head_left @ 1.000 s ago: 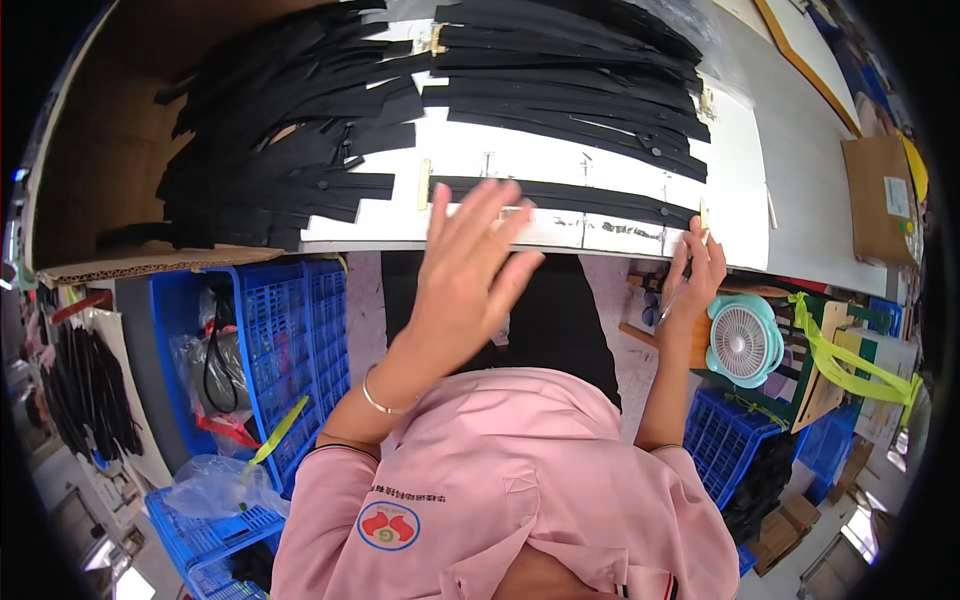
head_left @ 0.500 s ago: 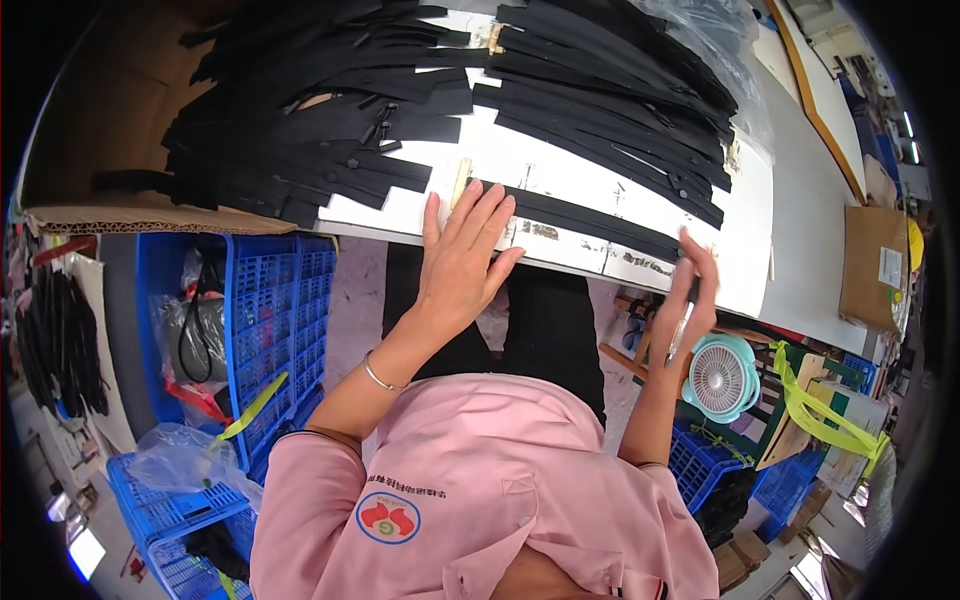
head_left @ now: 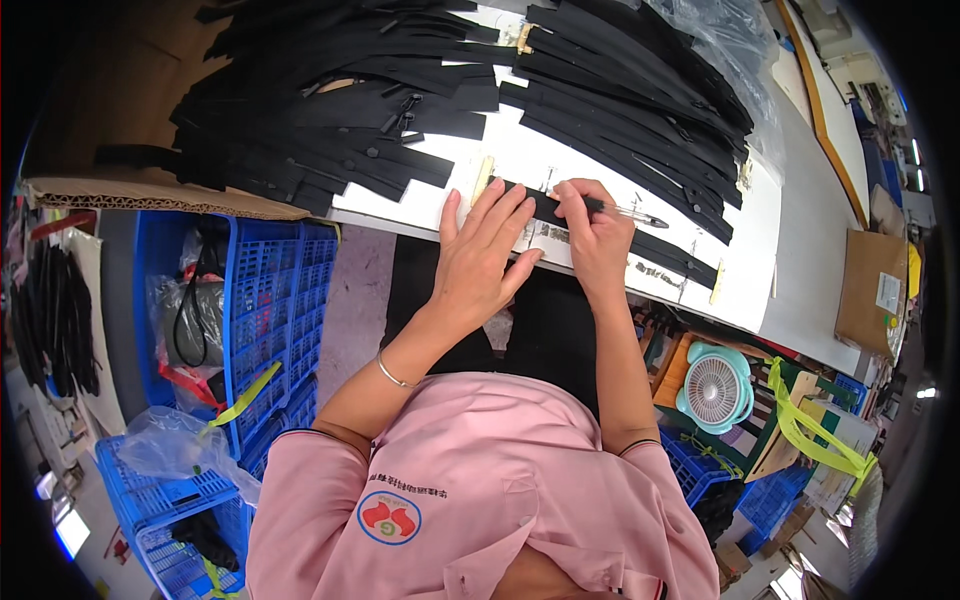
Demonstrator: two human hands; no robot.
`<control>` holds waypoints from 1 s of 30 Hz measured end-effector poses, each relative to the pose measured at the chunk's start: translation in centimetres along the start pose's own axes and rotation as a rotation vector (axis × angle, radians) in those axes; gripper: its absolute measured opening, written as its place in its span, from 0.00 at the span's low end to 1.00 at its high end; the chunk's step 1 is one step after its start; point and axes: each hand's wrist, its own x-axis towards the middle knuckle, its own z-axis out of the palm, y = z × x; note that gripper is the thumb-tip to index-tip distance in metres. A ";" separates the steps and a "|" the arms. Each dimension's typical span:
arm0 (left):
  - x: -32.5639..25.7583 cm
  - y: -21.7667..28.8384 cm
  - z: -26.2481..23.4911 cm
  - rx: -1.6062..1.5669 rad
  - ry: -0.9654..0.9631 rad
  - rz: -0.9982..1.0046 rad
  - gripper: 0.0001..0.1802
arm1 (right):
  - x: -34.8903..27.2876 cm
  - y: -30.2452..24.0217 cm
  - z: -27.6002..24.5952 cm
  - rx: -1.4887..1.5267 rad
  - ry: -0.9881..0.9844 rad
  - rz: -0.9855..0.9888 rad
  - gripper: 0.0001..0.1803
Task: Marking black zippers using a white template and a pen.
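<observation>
A black zipper strip (head_left: 668,254) lies along the near edge of the white board (head_left: 735,300). My left hand (head_left: 472,262) rests flat over its left end, fingers stretched out. Close to the right of it, my right hand (head_left: 598,245) is closed on a pen (head_left: 640,216) with a clear barrel, which points off to the right. The fingertips of that hand are down at the strip; whether they also pinch it I cannot tell. Dark pencil-like marks and pale tape pieces show on the board around the strip.
Piles of black zippers (head_left: 330,110) (head_left: 630,110) cover the far side, left and right. A cardboard box (head_left: 170,205) stands at the left, with blue crates (head_left: 265,310) below it. At the right are clear plastic film (head_left: 735,50), a small turquoise fan (head_left: 716,388) and another carton (head_left: 868,290).
My right hand has moved left along the strip, from its right end to beside my left hand, still with the pen. My left hand has stayed on the strip's left end.
</observation>
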 end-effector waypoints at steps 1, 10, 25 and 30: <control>0.0 0.0 0.0 -0.010 0.001 -0.004 0.32 | 0.1 0.1 0.0 -0.014 -0.017 -0.031 0.11; 0.1 0.0 0.1 0.015 0.024 0.019 0.31 | -0.1 -0.6 0.1 -0.109 -0.029 -0.039 0.11; 0.2 0.2 0.5 0.031 0.060 0.018 0.29 | -0.1 0.6 -0.1 -0.119 -0.092 -0.178 0.11; 0.4 0.4 0.6 0.043 0.039 0.038 0.29 | 0.0 0.9 -0.6 -0.175 -0.065 -0.284 0.12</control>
